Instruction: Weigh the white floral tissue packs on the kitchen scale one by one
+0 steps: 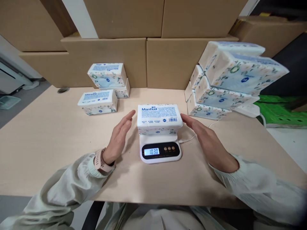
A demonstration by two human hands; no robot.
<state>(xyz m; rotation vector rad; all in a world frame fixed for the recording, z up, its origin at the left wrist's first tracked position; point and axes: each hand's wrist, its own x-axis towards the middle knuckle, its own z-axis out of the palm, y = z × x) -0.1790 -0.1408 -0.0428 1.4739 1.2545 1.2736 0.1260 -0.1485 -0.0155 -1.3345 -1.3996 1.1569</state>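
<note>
A white tissue pack point(159, 116) with blue "Manhua" print lies flat on a white digital scale point(161, 153). The lit display reads what looks like 1030 or 103.0. My left hand point(119, 137) is held upright to the left of the pack, fingers stretched, with a gap between them. On the other side, my right hand point(207, 139) has its fingers straight, with the fingertips at or very near the pack's right edge; whether they touch I cannot tell. Neither hand grips anything.
At the back left are a few tissue packs point(100, 101), some stacked. Several more packs point(240, 75) are piled high at the right, leaning toward the edge. Cardboard boxes point(115, 60) wall off the table's back. A white cable point(192, 138) runs right from the scale.
</note>
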